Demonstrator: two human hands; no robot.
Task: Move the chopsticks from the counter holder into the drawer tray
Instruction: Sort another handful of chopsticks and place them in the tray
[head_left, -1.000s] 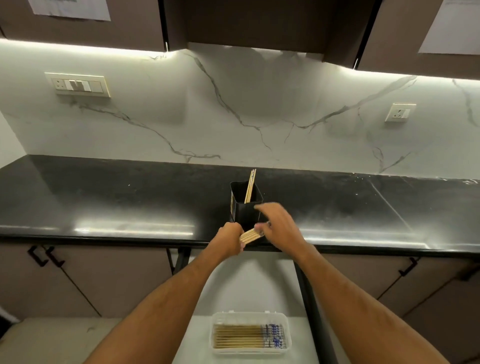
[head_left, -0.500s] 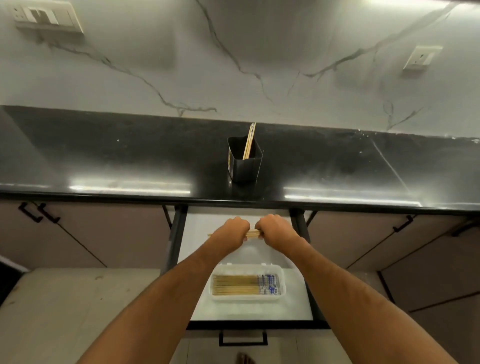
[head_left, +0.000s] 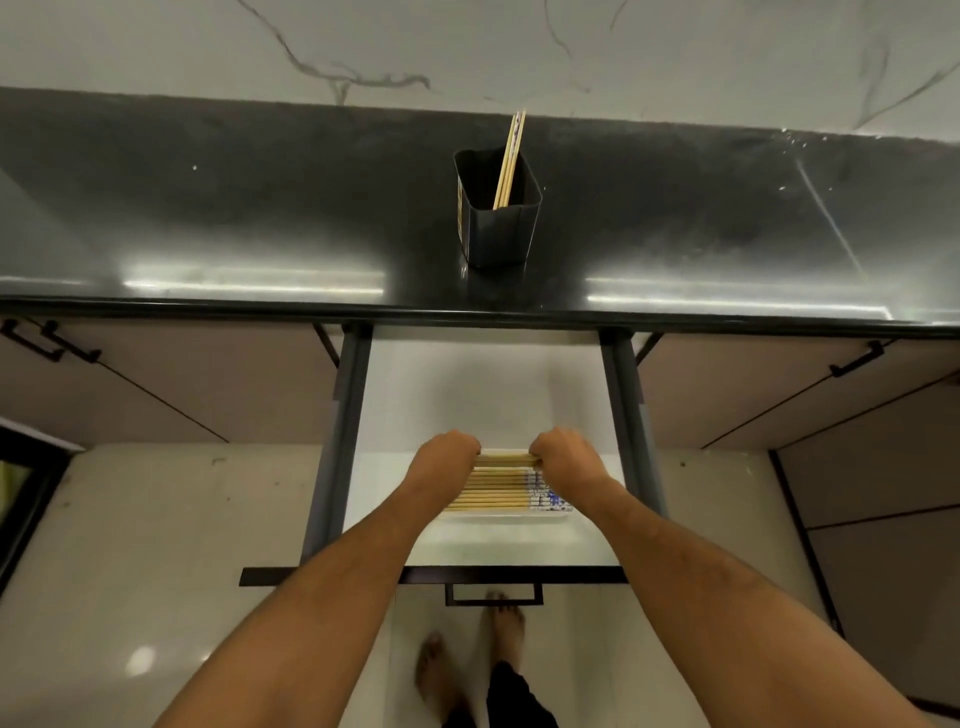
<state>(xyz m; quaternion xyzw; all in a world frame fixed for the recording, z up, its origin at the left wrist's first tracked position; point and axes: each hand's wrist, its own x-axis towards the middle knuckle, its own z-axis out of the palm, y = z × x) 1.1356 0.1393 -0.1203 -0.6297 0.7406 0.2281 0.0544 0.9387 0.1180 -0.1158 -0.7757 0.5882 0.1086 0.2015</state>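
Wooden chopsticks with blue-patterned ends (head_left: 506, 458) sit level between your two fists, right over the far edge of the clear plastic tray (head_left: 563, 514) in the open white drawer (head_left: 488, 395). Your left hand (head_left: 447, 457) grips one end and your right hand (head_left: 563, 457) grips the other. More wooden chopsticks lie in the tray (head_left: 498, 491). A few thin sticks (head_left: 509, 158) lean in the black square holder (head_left: 498, 228) on the shiny black counter (head_left: 234, 218).
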